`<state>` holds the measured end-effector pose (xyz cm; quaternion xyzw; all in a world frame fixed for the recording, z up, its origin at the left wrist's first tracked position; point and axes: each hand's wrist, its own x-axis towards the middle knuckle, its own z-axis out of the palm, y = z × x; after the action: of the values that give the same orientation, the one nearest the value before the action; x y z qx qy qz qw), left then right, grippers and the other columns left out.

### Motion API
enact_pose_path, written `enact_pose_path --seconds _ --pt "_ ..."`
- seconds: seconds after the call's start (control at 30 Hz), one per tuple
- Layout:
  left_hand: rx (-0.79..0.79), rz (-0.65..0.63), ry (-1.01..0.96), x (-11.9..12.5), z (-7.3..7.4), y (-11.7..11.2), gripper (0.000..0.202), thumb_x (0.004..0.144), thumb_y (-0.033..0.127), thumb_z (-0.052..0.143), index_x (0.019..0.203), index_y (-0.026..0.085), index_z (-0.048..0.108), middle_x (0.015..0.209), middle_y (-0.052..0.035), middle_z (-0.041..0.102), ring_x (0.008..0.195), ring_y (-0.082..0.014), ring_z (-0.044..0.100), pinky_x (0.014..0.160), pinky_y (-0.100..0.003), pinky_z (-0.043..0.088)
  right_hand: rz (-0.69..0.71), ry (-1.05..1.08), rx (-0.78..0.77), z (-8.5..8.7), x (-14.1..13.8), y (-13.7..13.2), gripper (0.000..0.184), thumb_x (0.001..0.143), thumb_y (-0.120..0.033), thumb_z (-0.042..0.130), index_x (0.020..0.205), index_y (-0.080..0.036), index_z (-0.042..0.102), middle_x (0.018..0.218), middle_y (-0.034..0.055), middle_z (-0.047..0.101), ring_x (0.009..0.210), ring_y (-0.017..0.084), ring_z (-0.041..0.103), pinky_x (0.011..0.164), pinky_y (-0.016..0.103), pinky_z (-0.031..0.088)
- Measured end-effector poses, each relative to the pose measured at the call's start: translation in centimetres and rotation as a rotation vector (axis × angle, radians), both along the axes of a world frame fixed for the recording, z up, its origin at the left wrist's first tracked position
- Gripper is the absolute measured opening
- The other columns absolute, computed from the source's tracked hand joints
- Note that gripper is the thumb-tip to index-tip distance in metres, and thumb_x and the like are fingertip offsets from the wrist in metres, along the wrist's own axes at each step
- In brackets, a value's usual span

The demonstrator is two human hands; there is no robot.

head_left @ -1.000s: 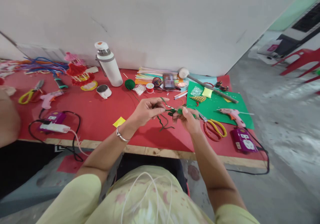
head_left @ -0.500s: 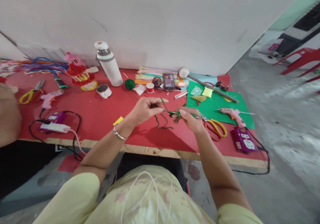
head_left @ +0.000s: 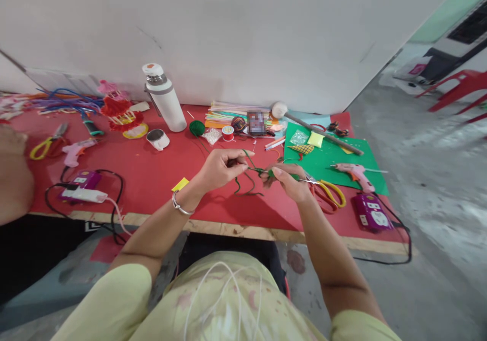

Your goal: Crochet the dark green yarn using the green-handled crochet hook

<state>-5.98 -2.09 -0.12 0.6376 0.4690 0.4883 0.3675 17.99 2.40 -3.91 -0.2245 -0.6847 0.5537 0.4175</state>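
Observation:
My left hand is closed in a pinch on green yarn, with a strand looped over its stretched forefinger. My right hand grips a crochet hook with a green handle, whose metal shaft end shows past the palm. Between the fingertips of both hands sits a small bit of green yarn work, partly hidden by the fingers. Loose yarn tails hang below it over the red tabletop. Farther back lies the green yarn ball, its strand running toward my left hand.
Right of my right hand lie yellow-and-red scissors, a pink glue gun and a purple power block. A white flask and a cup stand at back left. Another person's arm is at the left edge.
Both hands keep nearly the same place and hold. The hook and the yarn at the fingertips have shifted only slightly.

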Motion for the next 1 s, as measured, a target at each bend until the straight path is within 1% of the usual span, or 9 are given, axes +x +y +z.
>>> enact_pose_path --seconds 0.13,0.27,0.33,0.43,0.6,0.77,1.0 --pt "0.007 0.002 0.027 0.1 0.0 -0.1 0.027 0.078 0.026 0.074 0.101 0.013 0.082 0.073 -0.0041 0.068 0.061 -0.0111 0.051 0.056 -0.025 0.039 -0.014 -0.015 0.004 0.2 0.0 -0.2 0.038 0.099 -0.046 0.066 0.085 -0.015 0.083 0.079 0.0088 0.08 0.061 0.019 0.074 0.058 0.03 0.061" --pt "0.01 0.001 0.026 0.1 0.0 0.0 0.025 0.078 0.027 0.074 0.099 0.014 0.082 0.075 -0.0051 0.07 0.062 -0.0114 0.051 0.056 -0.025 0.039 -0.03 0.044 -0.128 -0.6 -0.1 -0.1 0.041 0.095 -0.053 0.069 0.085 -0.016 0.082 0.078 0.0083 0.079 0.059 0.019 0.073 0.057 0.033 0.062" --pt "0.012 0.001 0.02 0.0 0.0 0.1 0.026 0.078 0.027 0.074 0.099 0.014 0.082 0.074 -0.0049 0.069 0.062 -0.0117 0.052 0.057 -0.025 0.04 -0.025 0.065 -0.163 -1.0 -0.2 0.1 0.04 0.094 -0.054 0.07 0.086 -0.016 0.083 0.076 0.008 0.079 0.059 0.02 0.073 0.057 0.033 0.063" --pt "0.004 -0.001 0.01 0.0 0.0 0.1 0.027 0.078 0.027 0.074 0.1 0.014 0.083 0.075 -0.0052 0.07 0.063 -0.012 0.054 0.057 -0.025 0.041 -0.018 0.07 -0.164 -1.5 -0.2 0.2 0.039 0.093 -0.053 0.071 0.086 -0.016 0.083 0.076 0.0079 0.079 0.059 0.02 0.073 0.057 0.033 0.063" --pt "-0.007 0.001 -0.003 0.0 -0.1 0.0 0.028 0.077 0.027 0.075 0.102 0.014 0.083 0.073 -0.0044 0.069 0.064 -0.012 0.055 0.057 -0.024 0.041 -0.03 0.052 -0.17 -1.7 -0.2 0.3 0.042 0.092 -0.056 0.071 0.084 -0.016 0.082 0.077 0.0084 0.08 0.06 0.02 0.073 0.057 0.034 0.064" --pt "-0.012 -0.009 -0.014 0.0 -0.3 0.1 0.03 0.077 0.026 0.076 0.103 0.013 0.083 0.073 -0.0037 0.068 0.063 -0.0112 0.052 0.058 -0.025 0.041 -0.034 0.056 -0.157 -1.6 -0.2 0.3 0.04 0.093 -0.054 0.072 0.086 -0.016 0.083 0.078 0.0084 0.08 0.062 0.02 0.074 0.058 0.033 0.064" --pt "-0.01 -0.001 -0.023 -0.1 -0.4 0.2 0.026 0.076 0.027 0.077 0.098 0.014 0.083 0.072 -0.004 0.069 0.062 -0.0114 0.052 0.057 -0.025 0.041 -0.008 0.042 -0.14 -1.1 -0.1 0.1 0.039 0.095 -0.051 0.07 0.084 -0.015 0.083 0.078 0.0087 0.079 0.06 0.019 0.074 0.058 0.031 0.062"
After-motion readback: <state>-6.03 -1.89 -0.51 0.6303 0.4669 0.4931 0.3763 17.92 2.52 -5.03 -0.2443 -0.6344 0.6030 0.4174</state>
